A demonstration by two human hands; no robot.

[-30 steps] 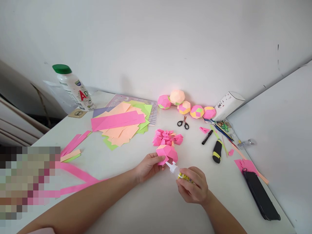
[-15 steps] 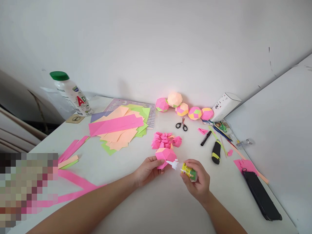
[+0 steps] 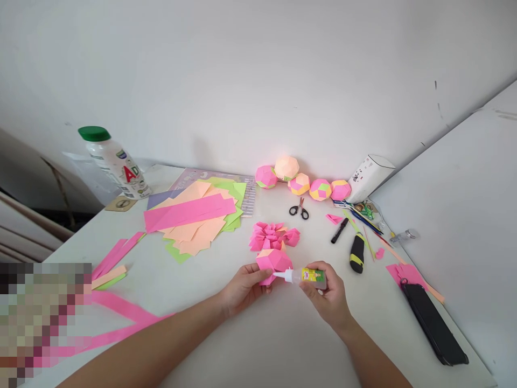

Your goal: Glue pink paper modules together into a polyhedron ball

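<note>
My left hand (image 3: 247,286) is closed on a partly built folded-paper ball (image 3: 274,260), pink with a peach patch on top. Its thumb presses the near side of the paper. In my right hand (image 3: 329,293) a small clear glue bottle (image 3: 309,275) with a yellow and green label lies nearly level, its white nozzle pointing left at the ball beside my left thumb. Whether glue is coming out is too small to tell. Just behind the ball sits a heap of folded pink paper pieces (image 3: 269,235).
Finished paper balls (image 3: 320,189) line the wall. Scissors (image 3: 299,209), a black pen (image 3: 340,230), a black-yellow cutter (image 3: 357,253) and a black case (image 3: 434,323) lie to the right. Paper sheets (image 3: 194,215) and a white bottle (image 3: 117,167) are left; pink strips (image 3: 121,304) lie near my left forearm.
The glue bottle has tipped to a more level position, and its nozzle tip has moved slightly left and down along the paper ball. The view has shifted a little.
</note>
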